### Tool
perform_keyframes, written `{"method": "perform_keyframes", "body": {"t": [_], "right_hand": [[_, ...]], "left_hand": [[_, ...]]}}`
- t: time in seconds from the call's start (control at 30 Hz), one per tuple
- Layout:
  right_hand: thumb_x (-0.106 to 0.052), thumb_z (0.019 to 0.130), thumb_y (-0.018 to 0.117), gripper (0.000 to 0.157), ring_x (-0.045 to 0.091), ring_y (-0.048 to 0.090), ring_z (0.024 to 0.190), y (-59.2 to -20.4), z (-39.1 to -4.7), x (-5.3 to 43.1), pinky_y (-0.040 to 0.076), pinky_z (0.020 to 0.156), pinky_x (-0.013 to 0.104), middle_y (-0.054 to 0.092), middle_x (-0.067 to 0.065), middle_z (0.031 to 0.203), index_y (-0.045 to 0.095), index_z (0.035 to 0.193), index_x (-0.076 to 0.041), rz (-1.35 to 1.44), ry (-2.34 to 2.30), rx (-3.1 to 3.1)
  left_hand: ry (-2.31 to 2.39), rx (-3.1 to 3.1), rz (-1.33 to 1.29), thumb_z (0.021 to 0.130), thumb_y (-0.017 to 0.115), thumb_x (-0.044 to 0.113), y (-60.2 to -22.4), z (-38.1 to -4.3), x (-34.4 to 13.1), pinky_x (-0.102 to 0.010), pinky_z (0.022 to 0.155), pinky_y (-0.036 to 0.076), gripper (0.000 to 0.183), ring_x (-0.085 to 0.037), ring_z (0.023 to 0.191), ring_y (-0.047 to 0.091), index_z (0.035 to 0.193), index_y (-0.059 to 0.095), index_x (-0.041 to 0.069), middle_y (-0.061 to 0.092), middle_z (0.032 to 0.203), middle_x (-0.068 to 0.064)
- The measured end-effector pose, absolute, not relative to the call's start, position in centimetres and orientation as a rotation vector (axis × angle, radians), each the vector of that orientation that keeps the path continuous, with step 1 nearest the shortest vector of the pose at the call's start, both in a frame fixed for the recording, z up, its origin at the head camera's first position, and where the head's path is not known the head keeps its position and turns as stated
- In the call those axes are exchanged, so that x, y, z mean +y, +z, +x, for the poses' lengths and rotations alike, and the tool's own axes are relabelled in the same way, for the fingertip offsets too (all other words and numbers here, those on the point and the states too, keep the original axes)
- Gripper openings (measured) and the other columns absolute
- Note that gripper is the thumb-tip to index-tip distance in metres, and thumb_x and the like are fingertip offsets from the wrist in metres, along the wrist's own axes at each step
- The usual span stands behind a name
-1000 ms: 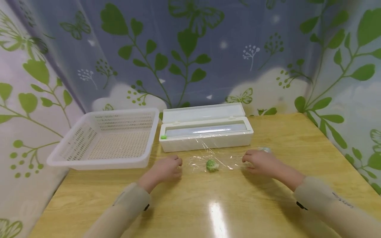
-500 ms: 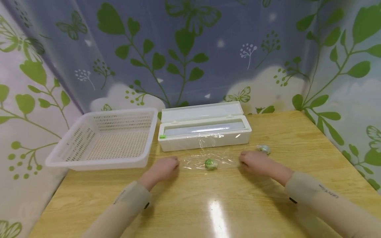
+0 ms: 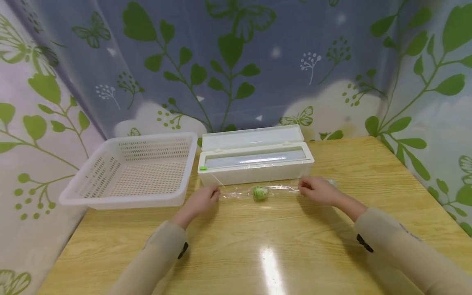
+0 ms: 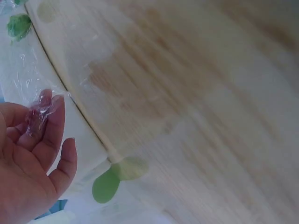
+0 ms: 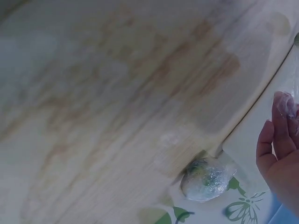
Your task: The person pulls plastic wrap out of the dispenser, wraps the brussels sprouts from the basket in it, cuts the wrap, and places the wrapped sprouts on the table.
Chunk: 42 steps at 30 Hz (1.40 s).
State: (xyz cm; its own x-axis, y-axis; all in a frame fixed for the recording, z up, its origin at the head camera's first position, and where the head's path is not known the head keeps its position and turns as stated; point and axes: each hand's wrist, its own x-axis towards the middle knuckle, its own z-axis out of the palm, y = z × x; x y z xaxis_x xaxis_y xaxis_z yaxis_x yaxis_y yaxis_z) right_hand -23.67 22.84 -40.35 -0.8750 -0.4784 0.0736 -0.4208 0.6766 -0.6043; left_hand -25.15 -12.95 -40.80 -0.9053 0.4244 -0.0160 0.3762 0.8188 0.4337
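Observation:
A small round green vegetable (image 3: 260, 192), like a Brussels sprout, lies wrapped in the middle of a strip of clear plastic wrap (image 3: 281, 188). At the strip's left end my left hand (image 3: 200, 200) pinches the gathered film; the left wrist view shows the bunched wrap (image 4: 37, 119) between thumb and fingers. My right hand (image 3: 318, 191) holds the other end, its fingertips (image 5: 280, 99) on crumpled film. The strip stretches between both hands, just before the white wrap dispenser box (image 3: 254, 173). Whether the vegetable touches the table I cannot tell.
The dispenser's lid (image 3: 252, 138) stands raised, showing a roll (image 3: 254, 159) inside. A white perforated basket (image 3: 129, 200) is at the left. Beside my right hand lies a film-wrapped bundle (image 5: 208, 179), partly hidden in the head view. A patterned curtain borders the wooden table (image 3: 236, 250).
Both hands have closed on the film's ends and moved toward the dispenser. The film has narrowed from a loose sheet to a taut strip, and the vegetable has shifted toward the box with it.

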Motion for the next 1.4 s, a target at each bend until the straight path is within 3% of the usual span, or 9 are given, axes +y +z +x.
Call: {"method": "perform_keyframes", "body": {"t": [0.17, 0.47, 0.73, 1.0, 1.1, 1.27, 1.4], "right_hand": [[-0.004, 0.087, 0.050, 0.008, 0.010, 0.048, 0.055, -39.9, -24.0, 22.7, 0.039, 0.049, 0.027, 0.057, 0.004, 0.064, 0.055, 0.082, 0.000, -0.616, -0.984, 2.812], [-0.008, 0.080, 0.060, 0.014, 0.013, 0.051, 0.049, -39.8, -24.6, 22.7, 0.042, 0.048, 0.027, 0.054, 0.001, 0.056, 0.050, 0.071, -0.002, -0.381, -0.922, 2.865], [-0.009, 0.068, 0.061, 0.017, 0.014, 0.039, 0.049, -39.8, -24.9, 22.3, 0.032, 0.047, 0.027, 0.043, 0.000, 0.053, 0.045, 0.061, -0.009, -0.349, -0.749, 3.017], [-0.018, 0.075, 0.066, 0.026, 0.014, 0.035, 0.049, -39.3, -24.1, 22.0, 0.027, 0.043, 0.026, 0.041, 0.002, 0.056, 0.043, 0.065, -0.010, -0.236, -0.622, 3.044], [-0.020, 0.078, 0.066, 0.027, 0.014, 0.036, 0.049, -39.2, -24.0, 22.1, 0.028, 0.043, 0.026, 0.043, 0.001, 0.056, 0.046, 0.063, -0.010, -0.255, -0.639, 3.030], [-0.014, 0.083, 0.060, 0.018, 0.014, 0.040, 0.051, -39.2, -24.0, 22.4, 0.035, 0.047, 0.028, 0.052, 0.002, 0.061, 0.057, 0.067, -0.006, -0.330, -0.721, 2.995], [-0.009, 0.083, 0.055, 0.012, 0.019, 0.053, 0.064, -39.2, -23.9, 22.7, 0.044, 0.057, 0.035, 0.061, 0.008, 0.078, 0.064, 0.079, -0.002, -0.383, -0.751, 2.996]], "left_hand": [[0.657, 2.912, 0.596, 0.090, 0.046, 0.011, -40.8, -25.6, -12.6, -0.028, 0.052, 0.038, 0.015, -0.013, 0.056, 0.043, 0.077, 0.053, 0.008, 0.046, 0.062, 0.002], [0.627, 2.908, 0.382, 0.086, 0.054, 0.013, -41.0, -26.3, -12.7, -0.027, 0.050, 0.038, 0.013, -0.015, 0.057, 0.046, 0.075, 0.051, 0.008, 0.050, 0.064, -0.001], [0.544, 2.917, 0.309, 0.083, 0.057, 0.016, -40.5, -26.5, -12.0, -0.027, 0.047, 0.036, 0.018, -0.014, 0.054, 0.044, 0.068, 0.052, 0.009, 0.050, 0.060, 0.000], [0.577, 2.942, 0.238, 0.079, 0.065, 0.024, -40.2, -26.6, -12.2, -0.028, 0.048, 0.036, 0.027, -0.016, 0.054, 0.042, 0.070, 0.046, 0.007, 0.047, 0.063, -0.003], [0.644, 2.923, 0.230, 0.079, 0.067, 0.024, -40.2, -26.6, -12.4, -0.026, 0.046, 0.035, 0.030, -0.014, 0.051, 0.042, 0.065, 0.046, 0.007, 0.047, 0.059, -0.002], [0.813, 2.858, 0.267, 0.081, 0.063, 0.012, -40.3, -26.5, -12.5, -0.022, 0.045, 0.035, 0.028, -0.011, 0.047, 0.042, 0.059, 0.047, 0.006, 0.047, 0.054, -0.002], [0.810, 2.898, 0.262, 0.081, 0.062, 0.011, -40.4, -26.1, -12.8, -0.025, 0.048, 0.036, 0.023, -0.014, 0.051, 0.041, 0.065, 0.046, 0.005, 0.045, 0.058, -0.002]]}}
